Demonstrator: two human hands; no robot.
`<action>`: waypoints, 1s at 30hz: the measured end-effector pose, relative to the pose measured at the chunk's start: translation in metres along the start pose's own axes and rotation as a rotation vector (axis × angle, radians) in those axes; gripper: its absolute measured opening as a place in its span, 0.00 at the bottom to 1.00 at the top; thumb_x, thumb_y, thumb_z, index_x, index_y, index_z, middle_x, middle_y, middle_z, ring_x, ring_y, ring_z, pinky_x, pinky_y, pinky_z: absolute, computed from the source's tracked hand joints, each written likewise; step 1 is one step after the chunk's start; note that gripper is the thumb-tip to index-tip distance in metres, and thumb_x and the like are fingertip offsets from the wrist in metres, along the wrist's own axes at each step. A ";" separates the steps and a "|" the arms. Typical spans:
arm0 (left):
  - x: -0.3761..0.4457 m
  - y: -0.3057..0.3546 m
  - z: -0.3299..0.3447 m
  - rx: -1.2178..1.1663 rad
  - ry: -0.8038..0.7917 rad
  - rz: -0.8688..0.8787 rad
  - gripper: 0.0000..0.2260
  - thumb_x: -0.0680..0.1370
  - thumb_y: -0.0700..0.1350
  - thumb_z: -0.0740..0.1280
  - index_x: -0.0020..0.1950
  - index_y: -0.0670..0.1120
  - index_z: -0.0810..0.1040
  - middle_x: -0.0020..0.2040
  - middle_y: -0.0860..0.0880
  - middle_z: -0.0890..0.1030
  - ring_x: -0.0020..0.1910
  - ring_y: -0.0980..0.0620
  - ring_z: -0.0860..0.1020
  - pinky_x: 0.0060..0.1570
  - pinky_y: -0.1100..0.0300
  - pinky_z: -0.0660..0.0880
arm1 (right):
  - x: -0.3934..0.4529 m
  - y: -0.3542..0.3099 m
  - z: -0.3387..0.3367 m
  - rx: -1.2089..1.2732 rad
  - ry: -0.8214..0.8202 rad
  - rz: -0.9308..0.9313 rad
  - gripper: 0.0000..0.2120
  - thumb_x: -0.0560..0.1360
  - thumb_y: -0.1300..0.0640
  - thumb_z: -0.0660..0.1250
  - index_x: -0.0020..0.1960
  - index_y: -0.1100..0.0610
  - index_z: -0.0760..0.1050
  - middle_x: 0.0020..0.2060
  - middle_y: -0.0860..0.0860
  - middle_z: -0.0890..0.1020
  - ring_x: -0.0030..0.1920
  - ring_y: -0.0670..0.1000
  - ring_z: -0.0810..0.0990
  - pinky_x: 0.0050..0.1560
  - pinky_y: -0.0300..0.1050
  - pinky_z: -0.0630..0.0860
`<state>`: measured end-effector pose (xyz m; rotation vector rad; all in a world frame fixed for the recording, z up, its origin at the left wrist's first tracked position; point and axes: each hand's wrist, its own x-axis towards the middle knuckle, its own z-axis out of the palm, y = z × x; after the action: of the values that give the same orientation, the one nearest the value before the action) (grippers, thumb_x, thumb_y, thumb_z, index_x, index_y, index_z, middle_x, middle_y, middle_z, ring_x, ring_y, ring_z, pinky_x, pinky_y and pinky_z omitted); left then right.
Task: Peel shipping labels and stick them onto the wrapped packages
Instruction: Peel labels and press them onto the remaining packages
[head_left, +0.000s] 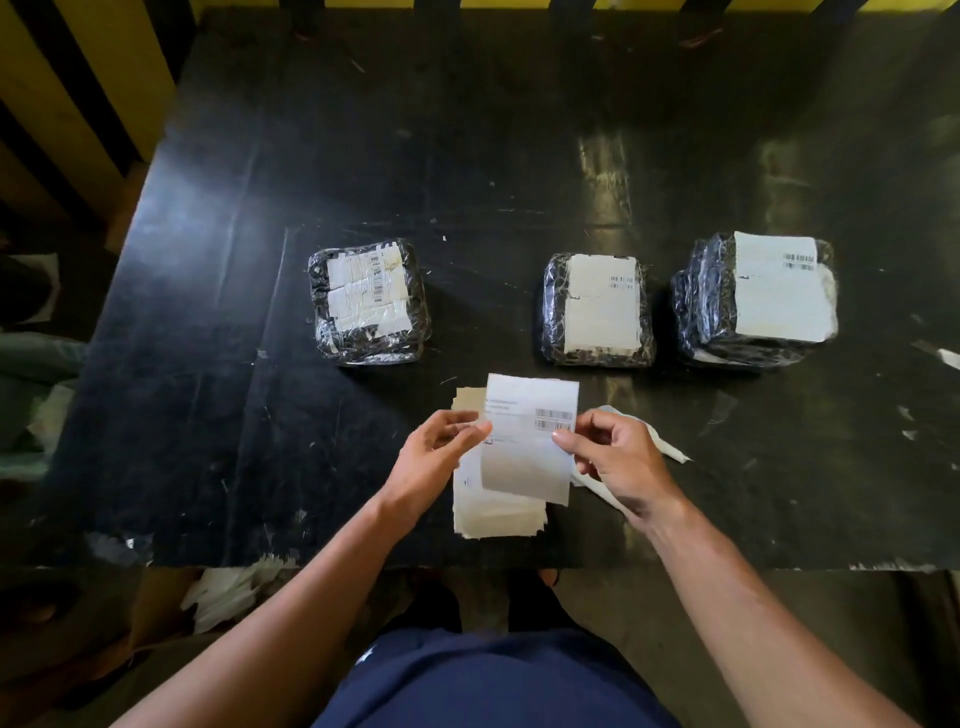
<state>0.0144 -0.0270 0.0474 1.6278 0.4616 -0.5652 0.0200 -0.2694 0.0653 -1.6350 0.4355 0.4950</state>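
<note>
Our left hand (434, 457) pinches the left edge of a shipping label (527, 441), thumb and fingertips together on the paper. Our right hand (613, 457) pinches its right edge just below the barcode, so the label hangs between both grips, lifted above a stack of labels (493, 512) on the black table (208, 364). Beyond the grip, from left to right, sit three wrapped packages: the left package (369, 301), the middle package (597, 309) and the right package (756, 296), each already bearing white labels.
</note>
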 end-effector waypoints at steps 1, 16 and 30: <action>-0.005 0.012 0.000 -0.062 -0.055 0.006 0.28 0.73 0.65 0.75 0.66 0.51 0.81 0.61 0.52 0.86 0.62 0.51 0.83 0.64 0.49 0.79 | -0.005 -0.008 0.006 -0.004 -0.027 -0.033 0.01 0.77 0.60 0.75 0.47 0.58 0.85 0.50 0.50 0.89 0.35 0.47 0.77 0.39 0.45 0.74; -0.052 0.098 -0.021 -0.204 -0.028 0.275 0.13 0.80 0.47 0.72 0.62 0.43 0.84 0.60 0.45 0.87 0.62 0.40 0.84 0.70 0.32 0.72 | -0.041 -0.124 -0.005 0.121 -0.183 -0.319 0.07 0.82 0.64 0.67 0.50 0.64 0.83 0.44 0.62 0.87 0.36 0.51 0.76 0.34 0.33 0.73; -0.061 0.107 -0.019 -0.211 -0.047 0.278 0.16 0.77 0.49 0.71 0.62 0.44 0.83 0.60 0.45 0.87 0.62 0.38 0.83 0.70 0.31 0.71 | -0.047 -0.140 -0.005 0.074 -0.246 -0.336 0.09 0.81 0.66 0.66 0.44 0.62 0.82 0.40 0.60 0.86 0.37 0.56 0.76 0.38 0.40 0.73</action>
<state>0.0312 -0.0207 0.1702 1.4424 0.2449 -0.3333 0.0581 -0.2581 0.2081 -1.5146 -0.0060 0.4134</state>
